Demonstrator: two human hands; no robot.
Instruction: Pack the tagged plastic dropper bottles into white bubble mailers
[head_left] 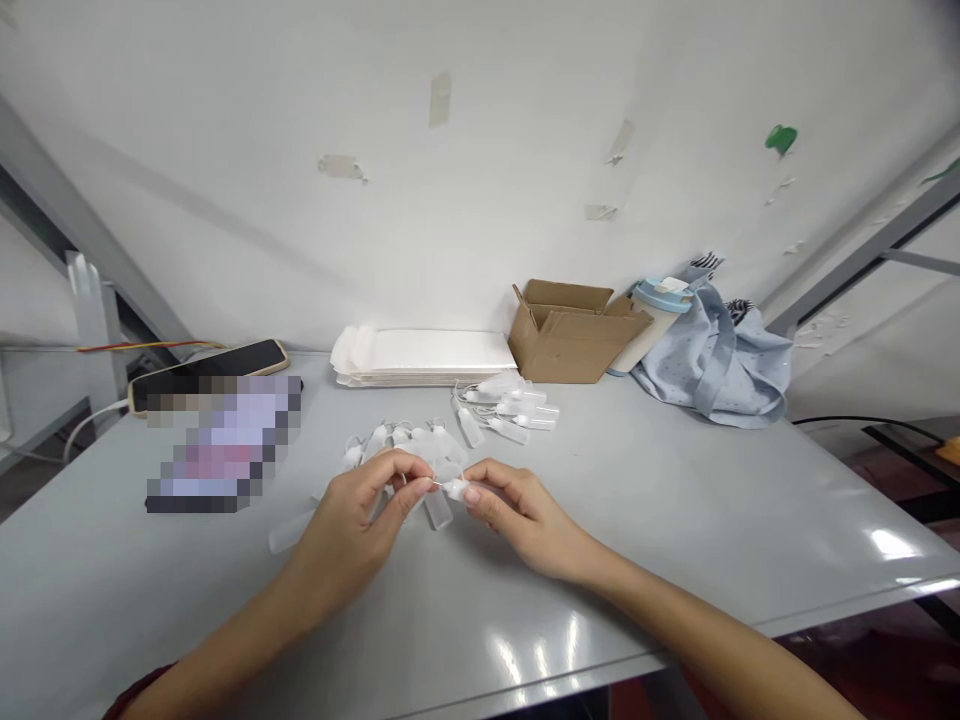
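Both hands meet over the middle of the table. My right hand (529, 510) is closed on a small translucent plastic bottle by its white cap (455, 489). My left hand (360, 515) pinches the thin white cord at that cap between thumb and fingertips. Under and behind the hands lies a cluster of similar small bottles (439, 510), partly hidden by my left hand. Farther back, another group of bottles (514, 410) with white caps and thin cord loops lies together on the table.
Flat white boxes (442, 352) are stacked against the wall. To their right stand an open cardboard box (566, 345), a blue-lidded cup (649, 320) and a light blue cloth bag (720, 360). At the left lie a phone (210, 370) with a cable and a blurred flat object (225, 450).
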